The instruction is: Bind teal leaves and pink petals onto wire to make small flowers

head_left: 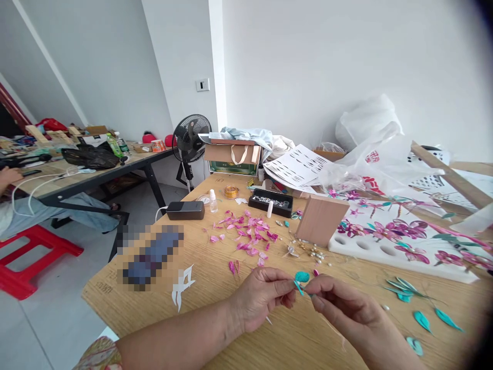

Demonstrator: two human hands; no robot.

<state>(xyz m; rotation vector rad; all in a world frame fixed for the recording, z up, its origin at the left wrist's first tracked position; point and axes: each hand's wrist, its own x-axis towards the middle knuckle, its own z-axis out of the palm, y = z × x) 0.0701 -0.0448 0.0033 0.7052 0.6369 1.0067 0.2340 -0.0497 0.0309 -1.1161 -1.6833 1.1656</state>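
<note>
My left hand (264,297) pinches a small teal artificial leaf (302,277) between thumb and forefinger, above the wooden table (215,329). Close against it, my right hand (348,308) is closed too, its thumb and forefinger at the stem end of the same leaf. A narrow teal strip hangs below the leaf, and a dark pink petal tip (316,273) shows just behind my right fingers. Loose pink petals (250,234) are scattered beyond my hands. To the right lie several teal leaves (422,321) on thin wires.
A white foam block (362,249) with holes carries pink flowers. Nearby stand a wooden block (321,220), a black tray (271,202), a clear bottle (213,201) and a black power bank-like box (185,210). White paper cut-outs (183,287) lie left. Another person's hand (10,177) is far left.
</note>
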